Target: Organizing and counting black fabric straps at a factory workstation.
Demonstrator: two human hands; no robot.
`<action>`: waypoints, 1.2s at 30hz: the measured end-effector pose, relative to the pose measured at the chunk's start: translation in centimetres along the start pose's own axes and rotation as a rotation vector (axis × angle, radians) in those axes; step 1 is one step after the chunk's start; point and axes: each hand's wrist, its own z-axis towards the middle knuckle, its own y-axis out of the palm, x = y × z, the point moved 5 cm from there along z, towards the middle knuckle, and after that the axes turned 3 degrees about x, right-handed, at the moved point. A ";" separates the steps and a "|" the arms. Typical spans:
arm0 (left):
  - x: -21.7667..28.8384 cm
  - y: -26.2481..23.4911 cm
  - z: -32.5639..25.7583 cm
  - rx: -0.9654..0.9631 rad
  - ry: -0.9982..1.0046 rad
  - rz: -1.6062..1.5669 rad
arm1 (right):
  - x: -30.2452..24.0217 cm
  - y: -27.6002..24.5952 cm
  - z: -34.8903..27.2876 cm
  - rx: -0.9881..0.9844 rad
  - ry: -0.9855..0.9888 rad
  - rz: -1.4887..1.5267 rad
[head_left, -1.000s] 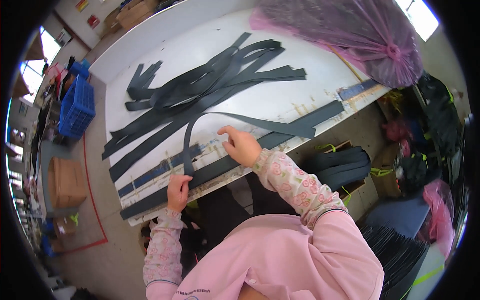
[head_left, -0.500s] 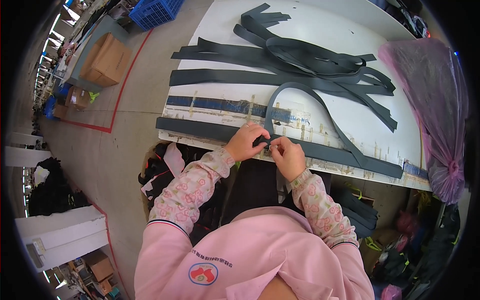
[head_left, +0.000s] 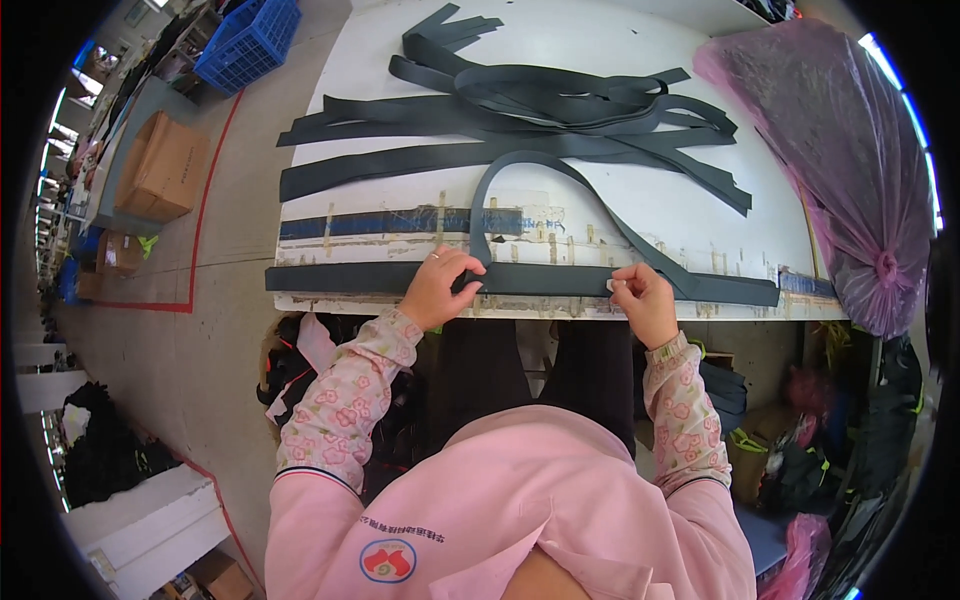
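Note:
A long dark grey elastic-like strip (head_left: 370,277) lies flat along the table's front edge. Its upper layer rises into a loop (head_left: 606,212) that comes down again at the right. My left hand (head_left: 437,290) pinches the strip where the loop lifts, thumb and fingertips closed on it. To the right, my right hand (head_left: 645,303) hovers at the strip's near edge, fingers pressed together around a small white piece (head_left: 610,286). What that piece is cannot be made out; most of it is hidden by the fingers.
More dark strips (head_left: 400,118) lie piled across the white table (head_left: 330,60). Worn tape marks (head_left: 442,215) run beside the front edge. A pink plastic bag (head_left: 830,130) hangs at the right. Dark cloth (head_left: 300,370) fills a container below the table at left.
My right hand has moved right along the strip, away from my left hand, which still pinches the strip. The whole view has shifted, with the table's edge now more level.

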 end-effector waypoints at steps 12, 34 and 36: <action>0.3 -0.1 0.2 -0.040 -0.049 0.024 | -0.1 -2.7 -1.3 0.048 -0.244 -0.227; -1.1 0.3 -0.8 0.033 -0.072 0.002 | -6.1 3.7 1.6 -0.233 -0.269 -0.340; -1.9 1.0 -1.0 0.052 -0.091 -0.061 | -7.7 3.8 1.9 0.107 -0.454 -0.611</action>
